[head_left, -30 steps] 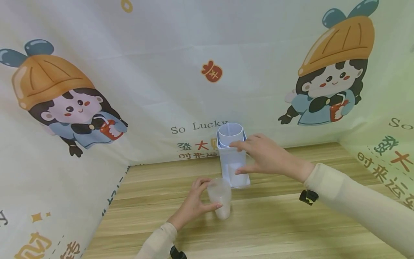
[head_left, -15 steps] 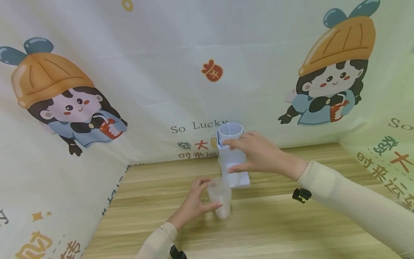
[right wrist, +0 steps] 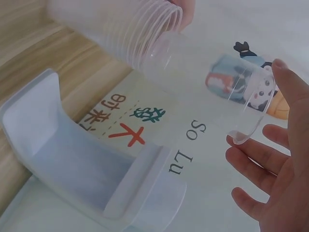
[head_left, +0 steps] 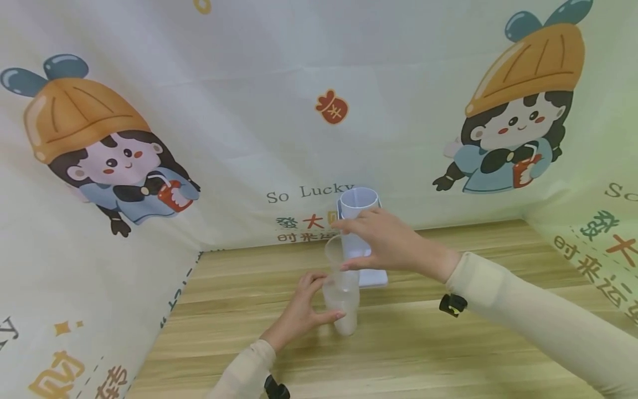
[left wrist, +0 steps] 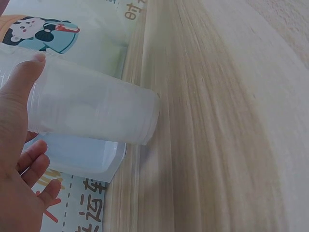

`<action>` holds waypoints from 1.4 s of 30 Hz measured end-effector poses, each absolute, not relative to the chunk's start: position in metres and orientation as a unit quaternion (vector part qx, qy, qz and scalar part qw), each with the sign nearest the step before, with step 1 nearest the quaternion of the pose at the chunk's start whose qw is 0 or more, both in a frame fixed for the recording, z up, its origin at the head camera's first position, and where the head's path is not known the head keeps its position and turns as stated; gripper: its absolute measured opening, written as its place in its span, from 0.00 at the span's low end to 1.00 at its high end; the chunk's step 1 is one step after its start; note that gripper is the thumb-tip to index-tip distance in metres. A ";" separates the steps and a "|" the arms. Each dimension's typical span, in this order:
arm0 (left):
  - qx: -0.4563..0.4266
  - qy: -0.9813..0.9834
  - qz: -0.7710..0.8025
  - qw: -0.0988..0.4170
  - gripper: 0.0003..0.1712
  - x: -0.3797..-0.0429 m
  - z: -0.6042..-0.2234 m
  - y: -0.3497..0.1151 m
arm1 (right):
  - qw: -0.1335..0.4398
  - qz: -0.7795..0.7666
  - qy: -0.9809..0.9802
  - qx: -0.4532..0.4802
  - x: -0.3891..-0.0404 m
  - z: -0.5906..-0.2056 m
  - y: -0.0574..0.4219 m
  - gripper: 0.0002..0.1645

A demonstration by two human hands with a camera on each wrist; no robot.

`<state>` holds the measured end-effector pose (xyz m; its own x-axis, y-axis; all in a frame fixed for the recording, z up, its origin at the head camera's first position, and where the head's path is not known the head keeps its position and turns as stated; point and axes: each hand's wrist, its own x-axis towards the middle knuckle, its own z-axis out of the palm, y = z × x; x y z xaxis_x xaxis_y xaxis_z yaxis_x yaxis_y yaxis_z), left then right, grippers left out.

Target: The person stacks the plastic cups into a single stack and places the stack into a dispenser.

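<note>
My left hand (head_left: 301, 313) grips a stack of nested translucent plastic cups (head_left: 345, 313) upright over the table, thumb on the near side. In the left wrist view the thumb presses the stack's wall (left wrist: 96, 99). My right hand (head_left: 384, 239) pinches a single clear plastic cup (head_left: 335, 250) by its rim, just above the stack. In the right wrist view this cup's base (right wrist: 161, 55) is at the stack's open mouth and appears to enter it. Right behind stands a pale blue-white cup holder (head_left: 360, 200), with a round tube on top and a flat foot, partly hidden by my right hand.
The wood-grain table (head_left: 423, 338) spreads around both hands. A printed cloth (head_left: 239, 138) with cartoon figures hangs at the back and sides, close behind the cup holder. A black band (head_left: 453, 305) sits at my right wrist.
My right hand has moved left from in front of the cup holder to over the stack, bringing the single clear cup with it. The left hand and stack have stayed nearly still.
</note>
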<state>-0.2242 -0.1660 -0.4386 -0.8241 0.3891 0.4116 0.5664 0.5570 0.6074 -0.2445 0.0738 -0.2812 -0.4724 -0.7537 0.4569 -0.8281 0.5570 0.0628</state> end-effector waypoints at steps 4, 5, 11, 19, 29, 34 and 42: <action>-0.276 -0.876 -0.377 0.124 0.38 -0.225 -0.440 -0.167 | 0.218 0.086 -0.855 0.462 -0.246 -0.283 0.071 0.45; -0.276 -0.876 -0.376 0.124 0.38 -0.225 -0.440 -0.167 | 0.218 0.086 -0.855 0.462 -0.246 -0.284 0.070 0.45; -0.272 -0.876 -0.380 0.116 0.38 -0.228 -0.440 -0.168 | 0.219 0.092 -0.853 0.464 -0.248 -0.284 0.066 0.45; -0.272 -0.875 -0.387 0.103 0.37 -0.226 -0.438 -0.168 | 0.212 0.099 -0.854 0.464 -0.246 -0.284 0.062 0.45; -0.272 -0.878 -0.381 0.100 0.38 -0.224 -0.438 -0.167 | 0.223 0.098 -0.847 0.472 -0.246 -0.288 0.059 0.45; -0.272 -0.880 -0.376 0.104 0.39 -0.224 -0.439 -0.166 | 0.230 0.098 -0.843 0.476 -0.245 -0.288 0.058 0.45; -0.269 -0.881 -0.375 0.104 0.39 -0.224 -0.439 -0.167 | 0.231 0.106 -0.840 0.479 -0.245 -0.294 0.057 0.44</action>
<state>-0.2244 -0.1667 -0.4388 -0.8336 0.3961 0.3850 0.5521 0.5739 0.6048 -0.2450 0.0567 -0.2945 -0.4340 -0.7564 0.4893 -0.8544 0.5178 0.0426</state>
